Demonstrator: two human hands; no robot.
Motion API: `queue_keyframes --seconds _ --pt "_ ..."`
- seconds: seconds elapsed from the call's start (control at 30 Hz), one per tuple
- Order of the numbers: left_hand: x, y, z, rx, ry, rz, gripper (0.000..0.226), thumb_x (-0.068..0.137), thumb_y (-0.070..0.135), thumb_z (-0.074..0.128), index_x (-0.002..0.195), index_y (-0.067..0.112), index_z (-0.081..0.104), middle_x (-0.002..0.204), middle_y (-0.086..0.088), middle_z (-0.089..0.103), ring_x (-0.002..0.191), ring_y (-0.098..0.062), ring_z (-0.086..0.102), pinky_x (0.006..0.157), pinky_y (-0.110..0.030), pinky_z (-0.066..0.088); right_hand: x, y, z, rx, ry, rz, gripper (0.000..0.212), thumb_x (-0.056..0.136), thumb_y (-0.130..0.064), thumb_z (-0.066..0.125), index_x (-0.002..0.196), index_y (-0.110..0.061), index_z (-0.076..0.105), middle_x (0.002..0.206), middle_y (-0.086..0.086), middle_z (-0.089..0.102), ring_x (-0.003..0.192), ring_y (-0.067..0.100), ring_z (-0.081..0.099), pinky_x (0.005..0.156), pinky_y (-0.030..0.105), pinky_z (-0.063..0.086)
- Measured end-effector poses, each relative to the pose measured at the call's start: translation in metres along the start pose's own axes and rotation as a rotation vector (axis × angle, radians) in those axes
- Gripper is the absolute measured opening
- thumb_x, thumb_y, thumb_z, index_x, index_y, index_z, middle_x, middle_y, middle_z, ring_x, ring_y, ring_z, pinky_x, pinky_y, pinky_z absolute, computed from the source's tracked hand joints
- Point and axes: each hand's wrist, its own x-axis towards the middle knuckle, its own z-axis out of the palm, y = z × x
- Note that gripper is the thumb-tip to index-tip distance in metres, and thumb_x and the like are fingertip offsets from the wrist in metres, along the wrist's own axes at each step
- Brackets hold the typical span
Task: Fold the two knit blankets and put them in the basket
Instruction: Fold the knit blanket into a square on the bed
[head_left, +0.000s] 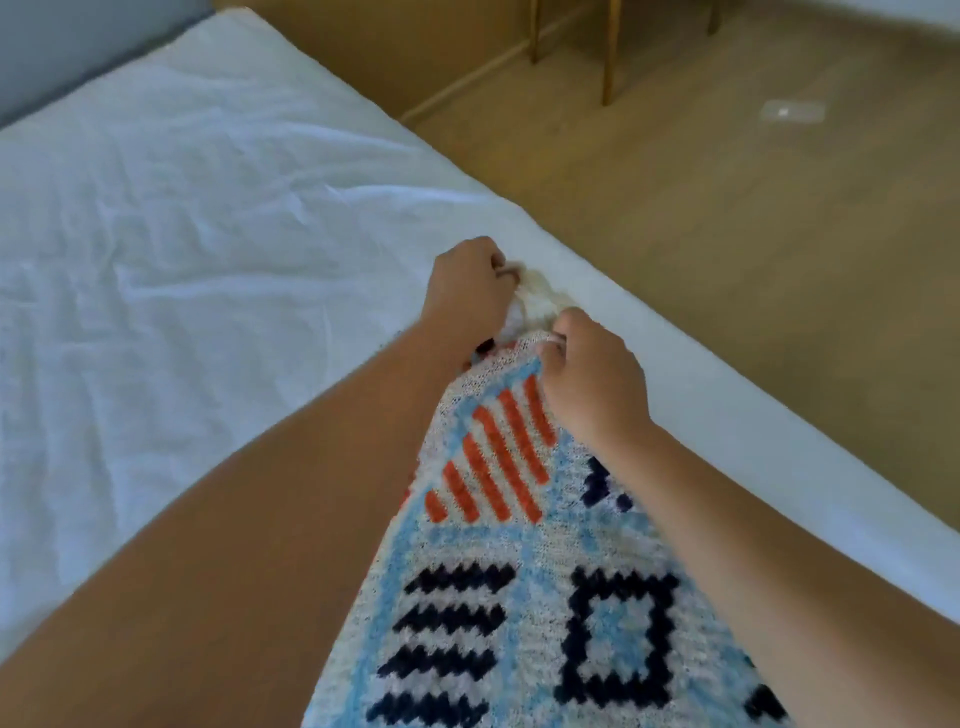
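Note:
A knit blanket (519, 571) with light blue borders, orange stripes and dark navy patterns hangs between my forearms, over the bed's right edge. My left hand (465, 283) is closed on its far corner, where pale fringe sticks out. My right hand (592, 374) pinches the blanket's top edge right beside it, the two hands nearly touching. Only one blanket is in view, and no basket shows.
A bed with a wrinkled white sheet (182, 234) fills the left and middle. To its right lies a wooden floor (753, 234). Thin wooden furniture legs (610, 52) stand at the top, and a small pale patch (792, 111) lies on the floor.

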Motion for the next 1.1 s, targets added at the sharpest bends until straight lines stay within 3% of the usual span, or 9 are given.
queue_keyframes --seconds 0.07,0.1,0.17,0.27,0.53,0.67,0.8,0.93,1.1 --pt "0.019 0.002 0.003 -0.083 0.039 0.008 0.023 0.094 0.020 0.050 0.113 0.008 0.054 0.115 -0.011 0.057 0.113 -0.026 0.051 0.078 -0.019 0.036 0.005 0.007 0.016 -0.148 0.193 -0.092 0.003 0.090 -0.011 0.052 0.092 -0.009 0.054 0.082 0.006 0.054 0.075 0.026 0.050 0.062 0.031 0.033" --pt "0.019 -0.002 0.012 -0.066 -0.028 0.024 0.039 0.095 0.025 0.050 0.130 0.009 0.044 0.134 -0.012 0.047 0.128 -0.027 0.041 0.093 -0.022 0.036 0.001 0.014 0.030 -0.227 0.232 -0.089 0.013 0.088 -0.011 0.055 0.100 -0.007 0.057 0.090 0.011 0.058 0.083 0.032 0.054 0.066 0.037 0.038" --pt "0.002 -0.024 0.046 0.182 -0.213 0.070 0.070 0.096 0.038 0.045 0.149 0.010 0.009 0.158 -0.012 0.003 0.146 -0.026 0.003 0.117 -0.040 0.014 -0.014 0.033 0.056 -0.355 0.177 -0.053 0.035 0.089 -0.025 0.050 0.118 -0.007 0.055 0.108 0.015 0.060 0.098 0.036 0.056 0.081 0.045 0.044" --pt "-0.025 -0.065 0.087 0.369 -0.249 0.090 0.065 0.096 0.054 0.021 0.150 0.027 -0.005 0.157 -0.001 -0.019 0.144 -0.020 -0.019 0.115 -0.055 -0.003 -0.020 0.049 0.072 -0.394 0.136 -0.089 0.050 0.085 -0.036 0.038 0.123 -0.008 0.055 0.119 0.014 0.059 0.109 0.034 0.054 0.093 0.049 0.039" --pt "-0.064 -0.058 0.082 0.376 -0.256 -0.041 0.063 0.096 0.055 0.016 0.150 0.027 -0.003 0.158 -0.008 -0.011 0.144 -0.033 -0.016 0.115 -0.050 -0.006 -0.042 0.038 0.054 -0.345 0.073 -0.217 0.046 0.080 -0.023 0.036 0.116 -0.005 0.059 0.122 0.016 0.059 0.115 0.033 0.053 0.100 0.058 0.032" --pt "-0.192 -0.045 0.073 0.289 -0.291 -0.021 0.056 0.101 0.039 0.018 0.150 0.018 0.002 0.159 -0.006 -0.004 0.146 -0.024 -0.008 0.118 -0.040 -0.004 -0.149 0.043 0.027 -0.356 -0.150 -0.264 0.046 0.088 -0.026 0.034 0.123 -0.008 0.056 0.131 0.015 0.054 0.125 0.032 0.045 0.106 0.050 0.028" --pt "-0.371 -0.041 0.068 0.137 -0.365 -0.118 0.057 0.098 0.041 0.024 0.150 0.020 0.011 0.159 -0.002 0.002 0.145 -0.016 -0.008 0.113 -0.034 -0.009 -0.303 0.058 -0.011 -0.407 -0.359 -0.298 0.051 0.089 -0.032 0.036 0.132 -0.008 0.049 0.140 0.017 0.047 0.131 0.033 0.041 0.111 0.044 0.023" --pt "-0.535 -0.033 0.058 0.165 -0.449 -0.250 0.061 0.083 0.039 0.036 0.139 0.015 0.040 0.148 -0.012 0.037 0.141 -0.024 0.018 0.107 -0.048 0.016 -0.423 0.061 -0.054 -0.476 -0.686 -0.355 0.056 0.086 -0.033 0.040 0.137 -0.010 0.040 0.144 0.020 0.042 0.134 0.033 0.026 0.108 0.046 0.018" --pt "-0.664 -0.040 0.030 0.033 -0.350 -0.607 0.056 0.077 0.036 0.046 0.129 0.015 0.050 0.136 -0.014 0.051 0.126 -0.031 0.040 0.100 -0.054 0.038 -0.479 0.044 -0.073 -0.549 -0.915 -0.435 0.057 0.079 -0.034 0.044 0.130 -0.008 0.045 0.134 0.024 0.051 0.125 0.037 0.036 0.102 0.053 0.032"
